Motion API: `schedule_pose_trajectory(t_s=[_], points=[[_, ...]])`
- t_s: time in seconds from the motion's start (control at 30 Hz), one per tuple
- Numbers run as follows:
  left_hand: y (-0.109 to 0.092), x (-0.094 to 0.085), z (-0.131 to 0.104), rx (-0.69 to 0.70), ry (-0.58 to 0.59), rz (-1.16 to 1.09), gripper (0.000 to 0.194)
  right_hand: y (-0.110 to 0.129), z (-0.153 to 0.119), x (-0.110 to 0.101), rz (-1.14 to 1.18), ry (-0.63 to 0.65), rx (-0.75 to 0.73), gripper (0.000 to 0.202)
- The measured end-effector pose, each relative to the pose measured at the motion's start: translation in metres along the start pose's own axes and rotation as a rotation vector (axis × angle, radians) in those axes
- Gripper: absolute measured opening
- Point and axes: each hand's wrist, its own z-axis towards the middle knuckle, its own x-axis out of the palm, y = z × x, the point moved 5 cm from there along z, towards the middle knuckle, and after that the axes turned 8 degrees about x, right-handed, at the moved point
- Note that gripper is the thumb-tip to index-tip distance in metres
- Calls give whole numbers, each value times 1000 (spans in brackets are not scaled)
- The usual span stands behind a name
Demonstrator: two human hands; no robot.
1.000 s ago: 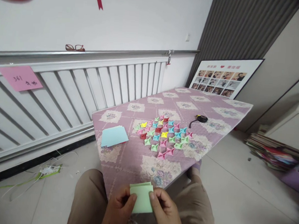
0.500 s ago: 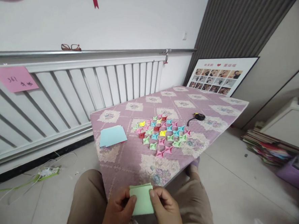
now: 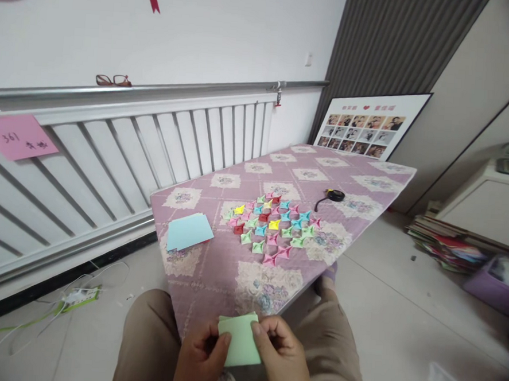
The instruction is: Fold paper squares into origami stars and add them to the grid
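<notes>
- the pink note (image 3: 18, 136) stuck on the white radiator (image 3: 123, 148) reads "361", with two smaller handwritten characters too blurred to read.
- the photo board (image 3: 364, 125) leaning at the far end has a red heart in its heading; the words beside it cannot be read.
- the left hand (image 3: 201, 359) and right hand (image 3: 281, 361) both pinch the folded green paper (image 3: 240, 340), thumbs on its front face, over the person's lap at the near edge of the purple table (image 3: 215, 268).
- the paper's long axis runs away from the person, its folded top edge toward the table.
- folded paper stars (image 3: 273, 229) sit clustered mid-table, well apart from the blue paper stack (image 3: 189, 231).
</notes>
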Motion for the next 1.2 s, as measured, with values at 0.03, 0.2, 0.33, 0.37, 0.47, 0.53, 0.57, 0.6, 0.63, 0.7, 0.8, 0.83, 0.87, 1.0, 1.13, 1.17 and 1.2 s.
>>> schedule_pose_trajectory(t_s=[0.03, 0.2, 0.33, 0.37, 0.47, 0.53, 0.57, 0.6, 0.63, 0.7, 0.8, 0.83, 0.87, 1.0, 1.13, 1.17, 1.2], points=[[-1, 0, 0, 6, -21, -1, 35, 1, 0, 0, 3, 0, 2, 40], [0, 0, -1, 30, -65, 5, 39, 6, -3, 1, 5, 5, 14, 43], [0, -1, -1, 62, -52, 37, 36, 6, -2, 2, 13, 4, 24, 43], [-1, -1, 0, 67, -41, 44, 36, 5, -2, 2, 12, 5, 24, 43], [-2, -2, -1, 78, -31, 53, 33, 3, -2, 2, 5, 1, 21, 43], [-2, -2, -1, 76, -20, 57, 32, 2, -2, 2, 5, -2, 22, 42], [-2, -2, -1, 74, -11, 57, 31, 2, -2, 2, 8, -3, 23, 43], [-2, -1, -2, 74, -4, 55, 31, 1, -2, 2, 12, -4, 24, 43], [-2, -1, -2, 77, 2, 53, 31, 1, -2, 1, 16, -4, 27, 43], [-4, -1, -2, 86, 3, 55, 32, 1, -2, 1, 22, -3, 30, 44], [-6, -2, -1, 88, -35, 70, 33, 0, -2, 1, 31, -6, 32, 44], [-7, -1, -1, 88, -36, 73, 33, 0, -2, 1, 33, -10, 31, 44], [-8, -1, -1, 87, -36, 73, 33, 1, -2, 1, 35, -12, 28, 44], [-9, -1, -1, 96, -38, 64, 32, 3, -2, 1, 34, -15, 23, 42], [-7, -2, -2, 118, -33, 67, 31, 3, -3, 1, 44, -21, 28, 43], [-6, -2, -2, 117, -35, 68, 31, 3, -3, 1, 49, -21, 30, 43], [-5, -2, -1, 114, -32, 68, 31, 2, -3, 1, 55, -20, 34, 43]])
